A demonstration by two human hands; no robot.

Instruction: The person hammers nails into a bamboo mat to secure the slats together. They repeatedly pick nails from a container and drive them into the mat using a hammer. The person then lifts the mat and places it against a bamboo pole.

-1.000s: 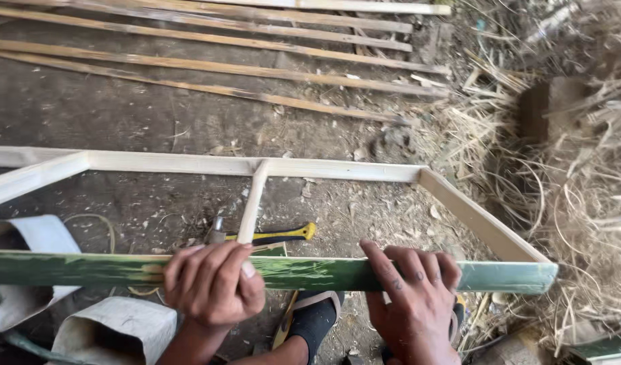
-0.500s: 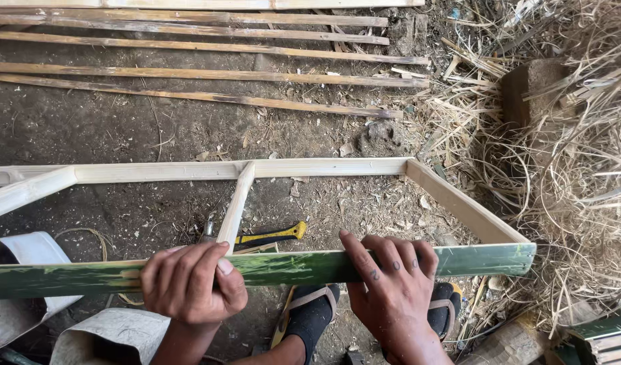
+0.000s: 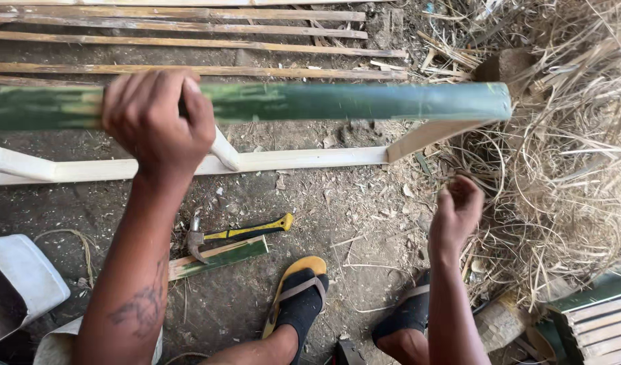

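At the far left we see a white container on the dirt floor, cut off by the frame edge. Just right of it, our left hand is raised with its fingers clamped around a long green bamboo strip, which we hold level across the view, above the pale wooden frame lying on the floor. Below, between our left arm and our feet, a hammer with a yellow and black handle lies touching a short green bamboo offcut. Both feet wear sandals. Further right, our right hand hangs free near the floor, holding nothing, its fingers loosely curled together. At the far right lies a heap of dry bamboo shavings. Split bamboo slats line the top.
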